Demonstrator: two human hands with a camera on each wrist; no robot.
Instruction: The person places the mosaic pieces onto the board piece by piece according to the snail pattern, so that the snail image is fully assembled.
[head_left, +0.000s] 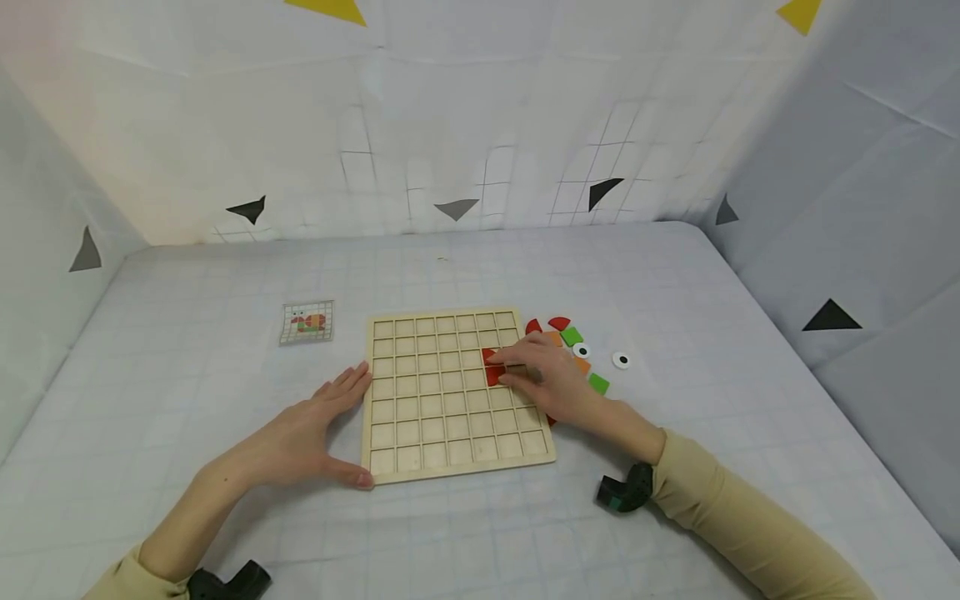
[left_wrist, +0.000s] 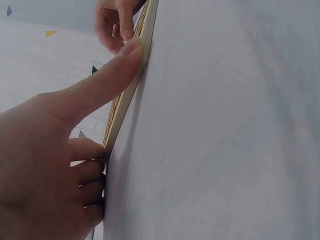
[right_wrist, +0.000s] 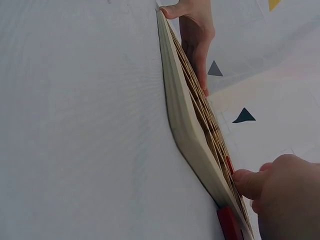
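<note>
While the left hand (head_left: 311,427), spread wide, braced the board (head_left: 430,407) at the frame's lower centre, the right hand (head_left: 555,379) pinched a red piece (head_left: 492,377) just right of centre, apparently seating it, which called for squaring and pressing.

A pale wooden square board divided into grid cells (head_left: 431,406) lies on a white cloth with faint lines (head_left: 322,533). The person's left hand (head_left: 300,433) spreads along the board's left side — fingertips at the edge, thumb at the near-left corner. The right hand (head_left: 551,379) reaches over the board's right side, thumb and bent forefinger gripping small flat red pieces (head_left: 492,377) in its cells. Just right of the board lie loose red rounded-edge pieces (head_left: 559,322), green four-sided pieces (head_left: 572,336), orange pieces (head_left: 582,365) and white discs with black dots (head_left: 621,360) — one disc farther out. Left of the board's far-left corner is a small printed card with a coloured figure (head_left: 307,322).
</note>
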